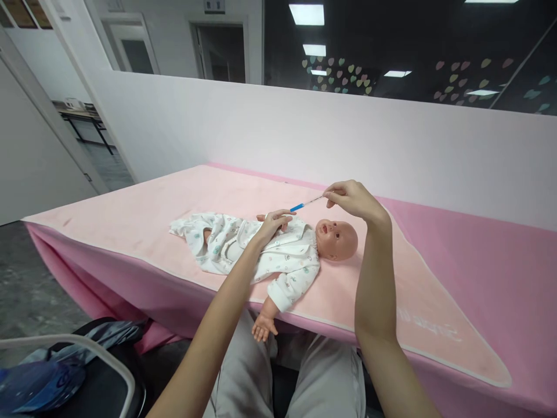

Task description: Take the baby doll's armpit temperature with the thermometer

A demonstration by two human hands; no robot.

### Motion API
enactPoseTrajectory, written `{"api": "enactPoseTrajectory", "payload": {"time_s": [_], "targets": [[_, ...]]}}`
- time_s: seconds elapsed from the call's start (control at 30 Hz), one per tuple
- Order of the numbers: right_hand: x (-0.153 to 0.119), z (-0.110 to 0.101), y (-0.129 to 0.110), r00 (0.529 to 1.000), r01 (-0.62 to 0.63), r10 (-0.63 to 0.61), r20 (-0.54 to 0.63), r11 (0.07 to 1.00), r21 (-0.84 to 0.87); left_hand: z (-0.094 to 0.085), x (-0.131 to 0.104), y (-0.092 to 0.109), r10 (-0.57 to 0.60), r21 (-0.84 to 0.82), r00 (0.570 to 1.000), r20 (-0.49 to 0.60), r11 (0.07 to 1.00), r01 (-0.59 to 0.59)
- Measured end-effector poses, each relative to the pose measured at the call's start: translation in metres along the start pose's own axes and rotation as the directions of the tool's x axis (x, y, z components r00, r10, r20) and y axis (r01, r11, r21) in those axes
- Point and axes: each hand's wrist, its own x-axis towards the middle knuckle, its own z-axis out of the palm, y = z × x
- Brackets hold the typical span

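Note:
A baby doll [339, 239] in a white patterned outfit [287, 255] lies on its back on the pink table cover, its head to the right. Over the doll's chest is my left hand [276, 223], fingers curled near the blue end of a thin stick; whether they touch it is unclear. My right hand [348, 197] is raised above the doll's head and pinches the other end of that thin stick with a blue tip [297, 207]. One doll arm hangs over the table's front edge.
The pink table cover [130, 209] reaches a white wall [282, 133] behind. At the lower left stands a chair [117, 368] with a blue plastic item and cloth on it. My legs are under the front edge.

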Motion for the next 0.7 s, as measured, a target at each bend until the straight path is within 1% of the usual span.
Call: {"api": "enactPoseTrajectory", "payload": {"time_s": [0.07,0.13,0.27,0.37,0.43,0.53,0.6,0.7], "targets": [[0.000,0.001,0.004,0.999,0.013,-0.016,0.031,0.996,0.089,-0.003,0.003,0.000,0.038,-0.161,0.998,-0.053,0.986,-0.046],[0.003,0.007,0.008,0.999,0.006,-0.012,0.053,0.993,0.118,-0.005,0.005,0.000,0.056,-0.295,0.993,-0.103,0.952,-0.084],[0.010,0.018,0.012,0.997,0.016,-0.023,0.072,0.995,0.094,-0.008,0.003,0.004,0.008,-0.419,0.987,-0.160,0.905,-0.075],[0.011,0.021,0.013,0.996,0.003,-0.008,0.089,0.998,0.059,-0.007,0.001,0.005,-0.020,-0.455,0.981,-0.193,0.888,-0.071],[0.010,0.022,0.013,0.996,-0.020,0.015,0.090,0.998,0.059,-0.006,0.002,0.004,-0.040,-0.464,0.980,-0.195,0.884,-0.056],[0.009,0.022,0.013,0.997,-0.042,0.031,0.072,0.988,0.152,-0.006,0.004,0.001,-0.070,-0.442,0.978,-0.196,0.897,-0.025],[0.009,0.022,0.013,0.997,-0.043,0.028,0.069,0.975,0.217,-0.008,0.005,-0.001,-0.056,-0.410,0.976,-0.209,0.911,-0.036],[0.008,0.023,0.012,0.997,-0.034,0.017,0.081,0.976,0.213,-0.011,0.006,-0.003,-0.008,-0.385,0.973,-0.233,0.919,-0.084]]}}
